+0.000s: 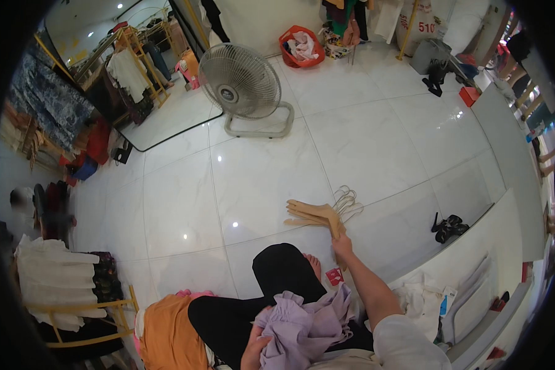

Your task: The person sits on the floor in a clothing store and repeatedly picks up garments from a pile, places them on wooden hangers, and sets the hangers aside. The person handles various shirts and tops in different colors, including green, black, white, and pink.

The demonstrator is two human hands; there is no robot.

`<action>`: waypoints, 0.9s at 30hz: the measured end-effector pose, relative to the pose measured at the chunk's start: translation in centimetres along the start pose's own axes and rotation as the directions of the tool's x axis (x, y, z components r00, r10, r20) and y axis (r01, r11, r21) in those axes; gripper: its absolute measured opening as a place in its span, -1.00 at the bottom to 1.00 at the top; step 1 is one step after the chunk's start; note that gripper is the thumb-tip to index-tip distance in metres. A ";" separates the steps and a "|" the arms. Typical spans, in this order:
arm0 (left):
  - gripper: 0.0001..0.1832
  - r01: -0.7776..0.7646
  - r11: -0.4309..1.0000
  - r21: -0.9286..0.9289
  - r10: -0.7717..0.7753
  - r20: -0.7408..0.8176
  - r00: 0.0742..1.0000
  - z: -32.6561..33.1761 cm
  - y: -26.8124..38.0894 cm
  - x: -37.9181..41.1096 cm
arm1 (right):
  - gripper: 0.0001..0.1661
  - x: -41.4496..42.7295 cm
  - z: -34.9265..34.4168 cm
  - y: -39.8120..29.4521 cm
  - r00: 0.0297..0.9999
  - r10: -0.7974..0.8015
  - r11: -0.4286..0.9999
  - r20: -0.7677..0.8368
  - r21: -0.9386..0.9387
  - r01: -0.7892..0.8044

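My left hand point(255, 346) holds the edge of a lavender ruffled garment point(300, 323), which lies bunched across my lap. Out to the front right, my right hand point(343, 246) grips one arm of a bundle of wooden clothes hangers point(321, 213). Their metal hooks point(349, 200) point away from me, and several wooden arms fan out to the left, low over the tiled floor. Black trousers point(277, 273) cover my bent legs. Beside my bare foot lies a small red tag or packet point(334, 276).
A floor fan point(240, 83) stands ahead, beside a leaning mirror point(175, 134). An orange garment point(173, 330) is heaped at my left, near a yellow rack point(90, 305). Black sandals point(451, 228) and white cloth point(418, 300) lie to the right. Farther off sits a red bag of clothes point(300, 48).
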State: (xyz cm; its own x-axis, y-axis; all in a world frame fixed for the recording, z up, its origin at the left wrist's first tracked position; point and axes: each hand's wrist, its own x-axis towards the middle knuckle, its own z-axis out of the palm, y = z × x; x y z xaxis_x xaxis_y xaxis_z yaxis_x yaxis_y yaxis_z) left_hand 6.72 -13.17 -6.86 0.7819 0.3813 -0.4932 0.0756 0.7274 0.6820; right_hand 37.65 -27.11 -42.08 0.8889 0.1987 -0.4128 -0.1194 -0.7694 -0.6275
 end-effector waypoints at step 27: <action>-0.87 -0.358 0.193 0.914 0.563 0.195 0.803 -0.8 3.6 -2.1 | -0.34 -27.7 -24.1 -16.2 0.556 -0.735 0.652 0.388 0.179 0.737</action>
State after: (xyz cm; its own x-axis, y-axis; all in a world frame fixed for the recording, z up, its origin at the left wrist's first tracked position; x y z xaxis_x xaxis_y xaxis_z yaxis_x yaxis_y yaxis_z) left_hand 4.89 -10.89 -3.76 0.7913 0.6042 0.0934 0.3004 -0.5172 0.8014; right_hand 25.60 -34.78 -4.58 0.4107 0.9114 -0.0248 0.4978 -0.2469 -0.8314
